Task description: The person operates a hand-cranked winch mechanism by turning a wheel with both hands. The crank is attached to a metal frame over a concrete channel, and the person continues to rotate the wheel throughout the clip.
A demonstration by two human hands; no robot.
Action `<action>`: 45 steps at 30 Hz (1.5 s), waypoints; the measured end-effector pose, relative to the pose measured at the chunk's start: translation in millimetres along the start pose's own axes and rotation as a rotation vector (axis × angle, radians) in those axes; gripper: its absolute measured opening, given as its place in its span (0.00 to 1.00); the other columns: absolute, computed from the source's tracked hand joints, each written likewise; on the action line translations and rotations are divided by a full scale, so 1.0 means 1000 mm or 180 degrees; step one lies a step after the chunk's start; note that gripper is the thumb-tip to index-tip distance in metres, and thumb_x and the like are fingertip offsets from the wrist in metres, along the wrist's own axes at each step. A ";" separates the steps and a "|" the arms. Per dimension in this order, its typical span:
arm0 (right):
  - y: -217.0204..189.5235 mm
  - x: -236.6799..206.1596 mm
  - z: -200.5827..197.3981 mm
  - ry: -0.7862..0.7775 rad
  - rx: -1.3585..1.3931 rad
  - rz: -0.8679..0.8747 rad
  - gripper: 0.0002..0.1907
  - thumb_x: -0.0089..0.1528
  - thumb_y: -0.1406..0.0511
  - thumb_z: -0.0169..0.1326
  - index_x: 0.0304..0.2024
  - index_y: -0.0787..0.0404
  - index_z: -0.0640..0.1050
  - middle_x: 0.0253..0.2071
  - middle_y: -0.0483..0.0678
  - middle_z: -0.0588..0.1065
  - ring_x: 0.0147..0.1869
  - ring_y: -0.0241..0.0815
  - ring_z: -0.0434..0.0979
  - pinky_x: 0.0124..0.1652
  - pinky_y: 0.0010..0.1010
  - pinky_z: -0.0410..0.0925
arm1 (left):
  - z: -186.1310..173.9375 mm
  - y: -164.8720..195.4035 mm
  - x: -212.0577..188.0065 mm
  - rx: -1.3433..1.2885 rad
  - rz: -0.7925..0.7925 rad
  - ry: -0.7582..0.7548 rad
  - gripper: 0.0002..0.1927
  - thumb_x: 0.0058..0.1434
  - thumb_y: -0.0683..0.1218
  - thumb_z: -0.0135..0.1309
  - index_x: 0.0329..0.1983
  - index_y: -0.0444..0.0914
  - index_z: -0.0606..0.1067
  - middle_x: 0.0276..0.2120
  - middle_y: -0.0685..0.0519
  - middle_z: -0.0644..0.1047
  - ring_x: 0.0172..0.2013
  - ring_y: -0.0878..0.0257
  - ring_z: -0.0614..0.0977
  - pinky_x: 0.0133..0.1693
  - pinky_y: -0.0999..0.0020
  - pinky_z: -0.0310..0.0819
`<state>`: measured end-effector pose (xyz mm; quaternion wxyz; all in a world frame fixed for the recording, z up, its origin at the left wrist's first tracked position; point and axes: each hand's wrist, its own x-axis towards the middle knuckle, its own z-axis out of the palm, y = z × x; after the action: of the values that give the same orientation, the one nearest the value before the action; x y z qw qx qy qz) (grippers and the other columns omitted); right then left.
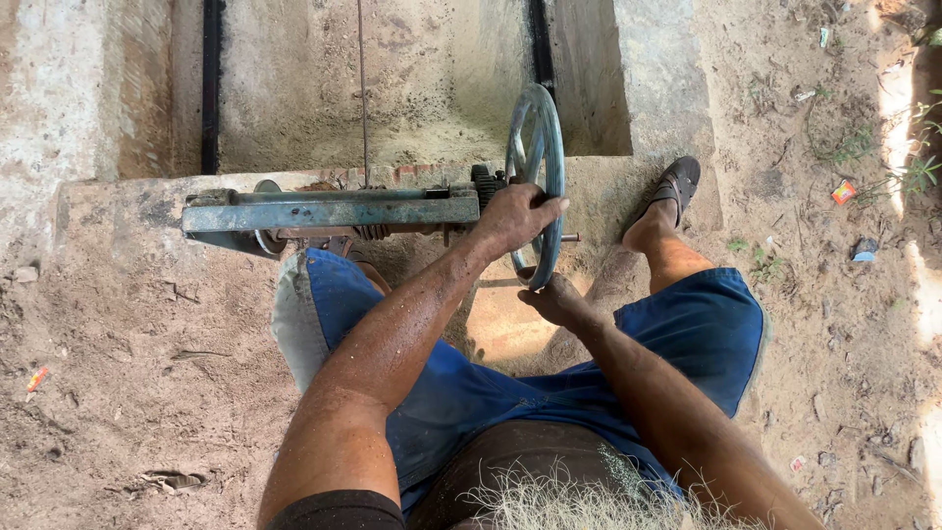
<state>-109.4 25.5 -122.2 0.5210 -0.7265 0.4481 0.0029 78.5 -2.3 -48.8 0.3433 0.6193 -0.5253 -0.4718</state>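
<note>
1. Head view looks down on a person standing over a worn blue-green metal handwheel with spokes, which stands on edge at the right end of a long blue-green steel beam.
2. That beam lies left to right across the edge of a grey concrete ledge, so the wheel hangs clear over the gap in the concrete and its rim can be reached all round.
3. Left hand lies on the near upper part of the rim, its grip wrapped around the metal with the thumb along the outer face; gripping from above lets the arm bear down on the wheel.
4. Right hand takes the lowest part of the rim from beneath, fingers pressed together around it, opposite the other hand so the two can work as a pair.
5. A small dark toothed gear sits just left of the wheel, touching the beam's end.
6. Legs in blue cloth shorts stand apart either side of the wheel, the right foot in a dark sandal planted far on the sandy ground for bracing.
</note>
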 end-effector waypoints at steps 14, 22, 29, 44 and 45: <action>-0.064 0.061 -0.129 0.0592 -0.1213 0.0226 0.19 0.73 0.59 0.42 0.54 0.65 0.77 0.39 0.54 0.80 0.33 0.34 0.80 0.28 0.26 0.75 | -0.003 0.020 -0.004 0.0425 -0.0081 -0.0386 0.25 0.68 0.64 0.50 0.47 0.38 0.79 0.37 0.48 0.83 0.37 0.59 0.85 0.43 0.60 0.84; -0.164 0.074 -0.162 0.1029 0.0612 -0.0094 0.30 0.72 0.51 0.43 0.58 0.73 0.74 0.45 0.60 0.79 0.44 0.47 0.82 0.43 0.38 0.79 | 0.010 0.016 -0.018 0.0918 -0.0232 -0.1006 0.26 0.65 0.64 0.52 0.46 0.37 0.80 0.39 0.48 0.83 0.36 0.58 0.86 0.43 0.59 0.84; -0.182 0.084 -0.147 0.1167 0.0333 0.0074 0.21 0.65 0.60 0.55 0.52 0.72 0.72 0.39 0.60 0.81 0.38 0.46 0.84 0.36 0.36 0.78 | 0.016 0.010 -0.031 0.1364 -0.0009 -0.0989 0.25 0.62 0.64 0.59 0.38 0.36 0.81 0.33 0.47 0.83 0.35 0.58 0.84 0.42 0.58 0.78; -0.106 0.043 -0.086 0.1891 0.0007 -0.1127 0.18 0.68 0.67 0.50 0.57 0.68 0.63 0.31 0.49 0.75 0.29 0.37 0.76 0.24 0.32 0.71 | 0.006 0.012 -0.011 0.2041 -0.0949 -0.1104 0.10 0.66 0.46 0.56 0.47 0.39 0.78 0.38 0.52 0.80 0.33 0.65 0.82 0.34 0.66 0.80; -0.096 0.041 -0.077 0.1999 -0.0069 -0.1492 0.17 0.69 0.67 0.50 0.56 0.68 0.63 0.31 0.48 0.74 0.29 0.36 0.75 0.24 0.31 0.70 | 0.001 0.010 -0.008 0.1828 -0.1000 -0.0858 0.11 0.67 0.47 0.54 0.49 0.38 0.77 0.37 0.52 0.79 0.31 0.64 0.81 0.32 0.66 0.79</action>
<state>-57.2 -54.5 -33.8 0.3374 -0.7801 0.4075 -0.3339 74.1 3.5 -38.1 0.0060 0.6961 -0.5754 -0.4294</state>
